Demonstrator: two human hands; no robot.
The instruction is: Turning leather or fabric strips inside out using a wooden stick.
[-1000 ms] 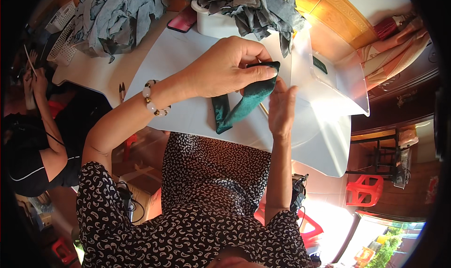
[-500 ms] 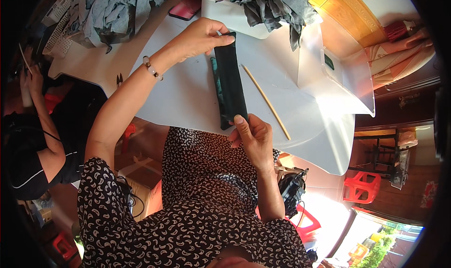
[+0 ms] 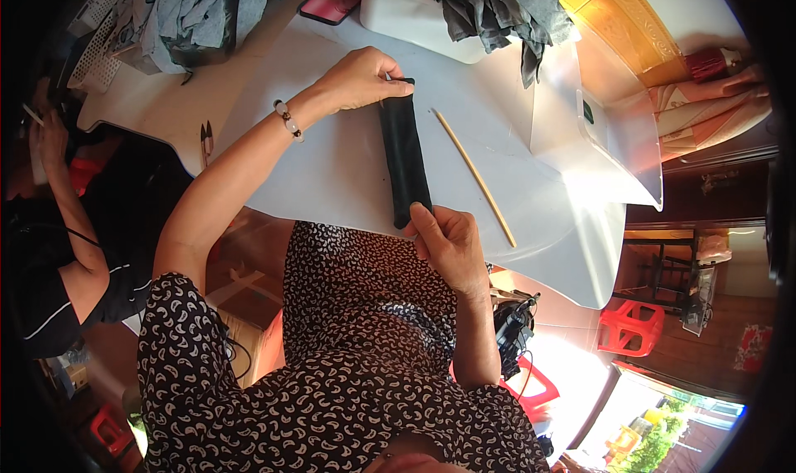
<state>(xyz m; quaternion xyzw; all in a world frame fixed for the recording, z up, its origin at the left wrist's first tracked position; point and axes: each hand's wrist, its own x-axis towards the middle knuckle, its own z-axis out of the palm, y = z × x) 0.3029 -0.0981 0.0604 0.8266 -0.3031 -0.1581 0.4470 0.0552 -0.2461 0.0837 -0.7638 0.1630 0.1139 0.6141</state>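
My left hand [image 3: 369,82] pinches the far end of a dark green, nearly black fabric strip [image 3: 402,150], while my right hand [image 3: 444,245] grips its near end, thumb on top. The strip lies long and straight between them over a white work surface [image 3: 319,179]. A thin wooden stick [image 3: 473,177] lies to the right of the strip. Small dark-handled snips [image 3: 206,144] rest on the left, beside the white sheet.
Grey cloth pieces [image 3: 186,17] and white perforated baskets [image 3: 91,50] sit back left. A white bin [image 3: 390,25] heaped with grey cloth and a pink phone [image 3: 323,9] are behind. A clear panel [image 3: 618,141] stands right. A co-worker's arm [image 3: 70,216] is at left.
The folded, shiny green fabric is now stretched into a straight dark strip. My left hand has moved back from the middle; my right hand has come down nearer me. The stick is uncovered.
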